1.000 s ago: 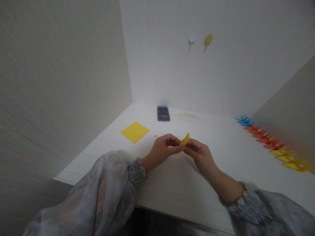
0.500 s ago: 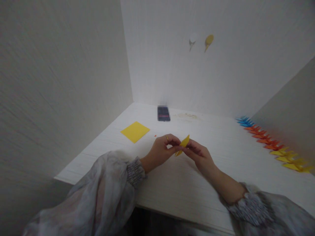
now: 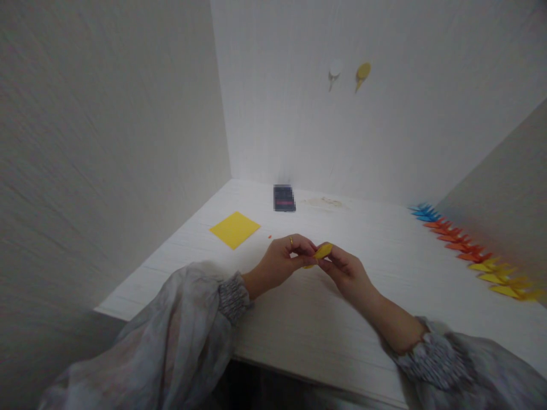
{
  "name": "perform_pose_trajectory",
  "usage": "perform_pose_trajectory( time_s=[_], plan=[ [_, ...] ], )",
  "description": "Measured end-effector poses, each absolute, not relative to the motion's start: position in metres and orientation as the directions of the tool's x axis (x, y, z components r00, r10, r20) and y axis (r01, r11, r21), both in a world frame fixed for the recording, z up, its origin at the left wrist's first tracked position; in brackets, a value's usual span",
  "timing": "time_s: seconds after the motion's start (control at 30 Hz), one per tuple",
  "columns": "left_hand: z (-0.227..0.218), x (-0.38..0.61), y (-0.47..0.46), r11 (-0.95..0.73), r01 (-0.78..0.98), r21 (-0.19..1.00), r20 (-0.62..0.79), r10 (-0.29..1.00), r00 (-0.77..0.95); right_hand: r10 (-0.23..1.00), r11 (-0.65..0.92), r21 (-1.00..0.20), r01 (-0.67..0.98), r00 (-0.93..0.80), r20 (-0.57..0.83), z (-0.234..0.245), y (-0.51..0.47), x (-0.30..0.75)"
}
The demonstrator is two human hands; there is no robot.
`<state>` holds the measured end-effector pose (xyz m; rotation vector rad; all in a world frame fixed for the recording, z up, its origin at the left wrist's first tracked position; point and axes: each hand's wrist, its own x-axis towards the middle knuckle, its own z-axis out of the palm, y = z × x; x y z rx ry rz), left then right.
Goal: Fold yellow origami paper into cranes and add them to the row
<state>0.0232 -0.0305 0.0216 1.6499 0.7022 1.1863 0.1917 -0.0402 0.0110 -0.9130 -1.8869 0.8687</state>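
My left hand [image 3: 284, 261] and my right hand [image 3: 344, 269] meet above the middle of the white table [image 3: 307, 319]. Both pinch a small folded yellow paper piece [image 3: 321, 251] between their fingertips. The piece lies nearly level between the thumbs, and most of it is hidden by the fingers. A ring shows on a finger of my left hand. Both forearms wear loose grey sleeves.
A flat yellow paper square [image 3: 235, 229] lies on the table at the left. A dark small box [image 3: 284, 197] stands near the back wall. A row of folded paper pieces [image 3: 474, 250], blue, then orange, then yellow, runs along the right wall. Two hooks [image 3: 348, 73] hang on the back wall.
The yellow piece pointed up and to the right before; now it is pressed flatter and lower between my fingertips. Both hands stay in about the same place.
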Motion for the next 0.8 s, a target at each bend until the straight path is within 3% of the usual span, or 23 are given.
perform_pose_trajectory(
  time_s=[0.37, 0.8],
  plan=[
    [0.0233, 0.0239, -0.0321, -0.446, -0.069, 0.893, 0.445, 0.846, 0.295, 0.846, 0.516, -0.811, 0.276, -0.312, 0.432, 0.0148, -0.0412, 0.1896],
    [0.0265, 0.0246, -0.0366, -0.188, -0.337, 0.922, 0.307, 0.888, 0.343, 0.901, 0.372, -0.927, 0.045, -0.257, 0.349, 0.0166, -0.0430, 0.1872]
  ],
)
